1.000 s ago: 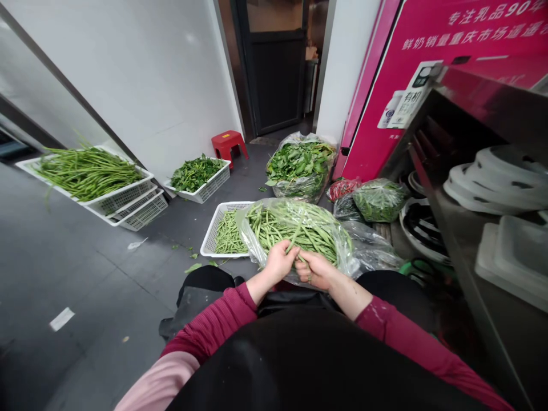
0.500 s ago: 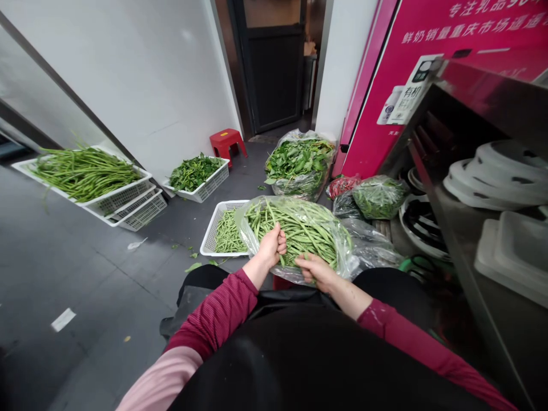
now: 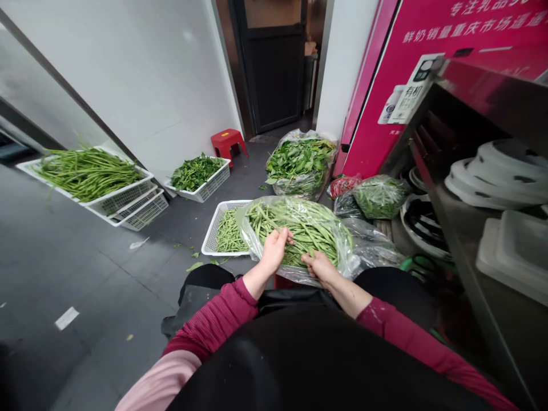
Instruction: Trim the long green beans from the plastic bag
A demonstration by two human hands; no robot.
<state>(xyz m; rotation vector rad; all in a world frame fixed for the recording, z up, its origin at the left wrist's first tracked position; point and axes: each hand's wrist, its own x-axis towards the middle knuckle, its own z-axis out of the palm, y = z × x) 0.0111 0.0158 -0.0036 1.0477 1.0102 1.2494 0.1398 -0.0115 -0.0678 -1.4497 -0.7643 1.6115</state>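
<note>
In front of my knees lies a clear plastic bag [image 3: 254, 240], its mouth spread around a heap of long green beans [image 3: 325, 234]. Over the near part of that heap my left hand [image 3: 276, 250] is closed, fingers curled in; whatever it grips is hidden. To its right, my right hand [image 3: 320, 266] pinches a green bean [image 3: 311, 252] between thumb and fingers. The two hands are a short distance apart. Left of the bag, and partly covered by it, a white basket [image 3: 208, 240] holds short pieces of bean.
Stacked white baskets [image 3: 143, 204] with long beans stand at the left. Farther back are a basket of leafy greens [image 3: 192, 173], a red stool [image 3: 228, 141] and a bag of leaves [image 3: 302, 160]. A metal shelf [image 3: 466, 251] borders my right side.
My left hand has shifted slightly right and up, its fingers now extending more toward the right hand. My right hand has moved a little to the right.
</note>
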